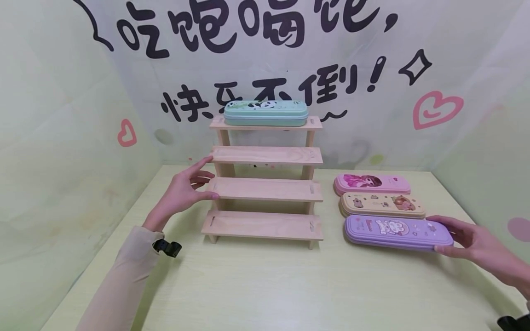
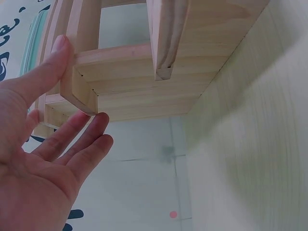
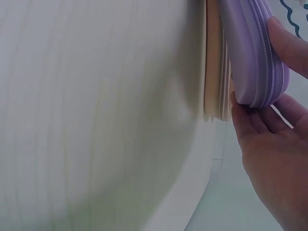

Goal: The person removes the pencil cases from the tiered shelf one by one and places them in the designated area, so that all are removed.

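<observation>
A tiered wooden display rack (image 1: 265, 189) stands on the table, with a mint-green pencil case (image 1: 266, 115) bearing a panda print on its top tier. My left hand (image 1: 186, 186) holds the rack's left end, thumb on one tier and fingertips at its edge, as the wrist view (image 2: 53, 154) of the left hand shows. On the right, my right hand (image 1: 476, 241) grips the right end of a purple zipped pencil case (image 1: 397, 232) between thumb and fingers. In the right wrist view that purple case (image 3: 252, 53) is raised off the tabletop, close to a beige pencil case (image 3: 212, 62).
Behind the purple case lie the beige pencil case (image 1: 383, 204) and a pink pencil case (image 1: 372, 184) with a doll print. The pale wooden table (image 1: 265, 280) meets a printed backdrop (image 1: 265, 69) at the back, with fabric walls on both sides.
</observation>
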Motion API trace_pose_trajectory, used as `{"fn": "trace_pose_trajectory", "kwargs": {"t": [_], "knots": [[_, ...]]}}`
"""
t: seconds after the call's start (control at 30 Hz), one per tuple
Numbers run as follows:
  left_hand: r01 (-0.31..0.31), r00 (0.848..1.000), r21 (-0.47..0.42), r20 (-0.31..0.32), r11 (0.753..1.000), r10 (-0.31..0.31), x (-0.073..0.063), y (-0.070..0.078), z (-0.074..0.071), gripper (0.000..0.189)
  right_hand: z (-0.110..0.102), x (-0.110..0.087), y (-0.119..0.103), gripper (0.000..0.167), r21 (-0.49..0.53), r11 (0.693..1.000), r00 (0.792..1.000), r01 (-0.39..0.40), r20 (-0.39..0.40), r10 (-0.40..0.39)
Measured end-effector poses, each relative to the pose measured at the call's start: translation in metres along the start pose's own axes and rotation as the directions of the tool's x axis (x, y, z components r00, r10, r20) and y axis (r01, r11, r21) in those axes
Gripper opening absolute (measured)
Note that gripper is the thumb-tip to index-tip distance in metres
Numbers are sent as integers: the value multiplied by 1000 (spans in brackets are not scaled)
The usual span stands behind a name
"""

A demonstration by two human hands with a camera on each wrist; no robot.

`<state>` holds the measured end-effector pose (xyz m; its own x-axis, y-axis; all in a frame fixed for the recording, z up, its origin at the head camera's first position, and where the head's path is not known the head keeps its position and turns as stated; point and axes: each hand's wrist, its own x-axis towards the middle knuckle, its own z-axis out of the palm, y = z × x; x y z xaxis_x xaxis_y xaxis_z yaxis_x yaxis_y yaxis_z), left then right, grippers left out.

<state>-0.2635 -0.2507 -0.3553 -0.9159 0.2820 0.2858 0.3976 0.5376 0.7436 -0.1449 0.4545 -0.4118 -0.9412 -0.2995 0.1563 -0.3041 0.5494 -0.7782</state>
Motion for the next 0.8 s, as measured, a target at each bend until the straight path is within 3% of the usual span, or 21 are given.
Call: {"fn": "trace_pose_trajectory", "kwargs": {"t": [0.4,0.8], "knots": [[3,1000,-14,3,1000,-3,-1,0,0,106,-1,3,6,69,-43,998,999,-53,7,53],[-2,1000,-19,2,1000,2,0,-2,0,105,-5,6,14,70,-22,999,997,-42,60,43]]}}
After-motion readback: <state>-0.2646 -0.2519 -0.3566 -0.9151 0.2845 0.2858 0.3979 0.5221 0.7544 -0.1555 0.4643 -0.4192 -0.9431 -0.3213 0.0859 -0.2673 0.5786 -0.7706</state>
